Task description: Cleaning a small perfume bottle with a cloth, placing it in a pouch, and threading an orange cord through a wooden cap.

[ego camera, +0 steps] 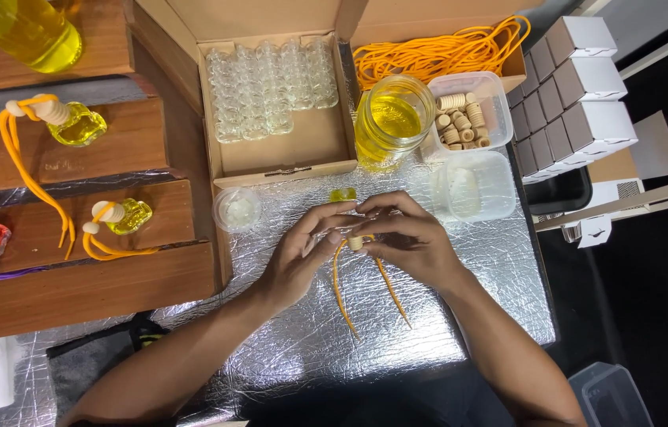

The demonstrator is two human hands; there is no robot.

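Note:
Over a silver foil mat (326,340), my left hand (302,253) and my right hand (405,237) meet at the middle. Their fingertips pinch a small wooden cap (356,243) threaded on an orange cord (342,296). The cord's two ends trail down toward me across the foil. A small glass bottle of yellow liquid (343,194) stands just beyond my fingers, partly hidden by them.
Behind are a cardboard box of empty little glass bottles (271,83), a jar of yellow liquid (392,119), a tub of wooden caps (464,119), an empty tub (476,186), and orange cords (437,51). Finished corded bottles (73,122) sit on wooden steps at left. White boxes (575,87) are stacked at right.

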